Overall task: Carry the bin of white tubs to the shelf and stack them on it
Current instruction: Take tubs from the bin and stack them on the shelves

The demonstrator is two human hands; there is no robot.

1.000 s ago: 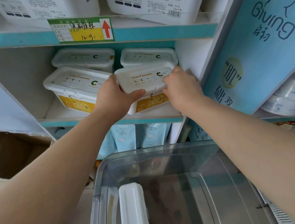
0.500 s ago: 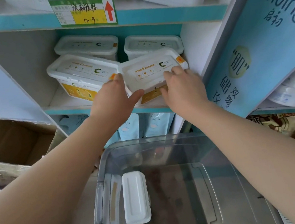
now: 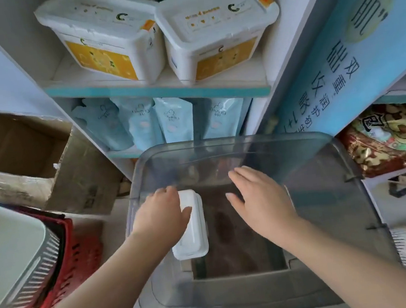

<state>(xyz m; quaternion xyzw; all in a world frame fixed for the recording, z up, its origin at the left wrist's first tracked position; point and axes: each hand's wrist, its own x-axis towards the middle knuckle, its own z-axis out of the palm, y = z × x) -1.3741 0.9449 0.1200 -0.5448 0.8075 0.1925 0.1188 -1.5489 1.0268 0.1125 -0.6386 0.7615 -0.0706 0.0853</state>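
Note:
A clear plastic bin stands below the shelf. One white tub stands on edge against the bin's left wall. My left hand is inside the bin and rests on that tub, fingers bent over its top side. My right hand hovers over the bin's middle with fingers straight, holding nothing. On the shelf above, two white tubs with yellow labels sit side by side: one on the left, one on the right. More tubs stand behind them.
Light blue pouches fill the shelf level below the tubs. An open cardboard box sits at the left, with a red basket nearer me. A blue sign panel and patterned packages are at the right.
Both hands let go of the right-hand tub on the shelf and dropped into the bin. My left hand came down onto the remaining tub. The view tilted downward.

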